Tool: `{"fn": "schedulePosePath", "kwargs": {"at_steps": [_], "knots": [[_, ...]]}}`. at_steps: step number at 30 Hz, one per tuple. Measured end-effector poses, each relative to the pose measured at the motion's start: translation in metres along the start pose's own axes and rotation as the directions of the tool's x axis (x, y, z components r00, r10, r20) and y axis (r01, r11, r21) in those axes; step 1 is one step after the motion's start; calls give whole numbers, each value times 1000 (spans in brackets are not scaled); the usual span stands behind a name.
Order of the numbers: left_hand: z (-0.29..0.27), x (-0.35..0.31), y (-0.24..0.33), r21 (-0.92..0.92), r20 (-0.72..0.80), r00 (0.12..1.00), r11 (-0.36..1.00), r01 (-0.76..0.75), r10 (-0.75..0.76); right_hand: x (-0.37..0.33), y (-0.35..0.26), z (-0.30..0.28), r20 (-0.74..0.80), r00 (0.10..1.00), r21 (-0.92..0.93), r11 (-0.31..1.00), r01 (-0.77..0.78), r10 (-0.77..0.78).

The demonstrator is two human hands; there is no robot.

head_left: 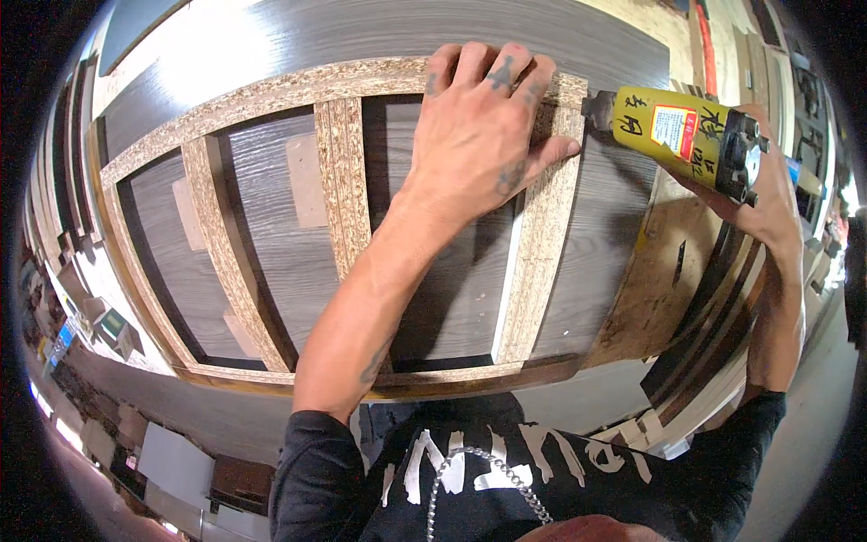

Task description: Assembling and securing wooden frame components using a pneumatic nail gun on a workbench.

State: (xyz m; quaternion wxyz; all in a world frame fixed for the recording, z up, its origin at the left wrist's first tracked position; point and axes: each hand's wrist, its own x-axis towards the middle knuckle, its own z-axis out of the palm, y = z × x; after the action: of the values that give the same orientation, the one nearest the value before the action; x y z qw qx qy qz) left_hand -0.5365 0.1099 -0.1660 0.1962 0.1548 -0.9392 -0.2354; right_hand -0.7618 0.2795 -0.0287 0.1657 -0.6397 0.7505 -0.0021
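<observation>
My left hand (479, 126) lies flat with fingers spread on the far right corner of a chipboard frame (343, 172), pressing it down. The frame has several upright slats and rests on a grey wood-grain panel (280, 244). My right hand (768, 194) grips a yellow pneumatic nail gun (686, 135) with a red and white label. The gun's dark nose touches the outer right side of the frame's corner, close to my left thumb and fingers.
The panel lies on a worn wooden workbench (650, 289). Stacked boards and panel edges stand at the right (722, 298) and along the left (63, 181). Small boxes and offcuts lie on the floor at lower left (108, 330).
</observation>
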Motion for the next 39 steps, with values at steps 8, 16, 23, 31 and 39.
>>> {"fn": "schedulePosePath", "kwargs": {"at_steps": [8, 16, 23, 31, 39], "knots": [[0, -2, -1, -3, -29, 999, 1000, -17, 17, -10, 12, -10, 10, 998, 34, 998, -62, 61], [-7, -3, 2, -103, 10, 999, 994, 34, -33, -9, 17, -4, 14, 999, -69, 997, -36, 37], [-5, -3, 0, -89, -21, 1000, 996, 15, -17, 10, -2, 6, 31, 999, -41, 999, -26, 27], [-14, 4, 5, -125, 217, 974, 987, 98, -69, 6, 11, 7, 136, 985, 8, 994, -105, 103], [-10, 8, 8, -139, 137, 991, 990, 34, -15, -15, 22, -5, 134, 979, -10, 988, -154, 154]]}}
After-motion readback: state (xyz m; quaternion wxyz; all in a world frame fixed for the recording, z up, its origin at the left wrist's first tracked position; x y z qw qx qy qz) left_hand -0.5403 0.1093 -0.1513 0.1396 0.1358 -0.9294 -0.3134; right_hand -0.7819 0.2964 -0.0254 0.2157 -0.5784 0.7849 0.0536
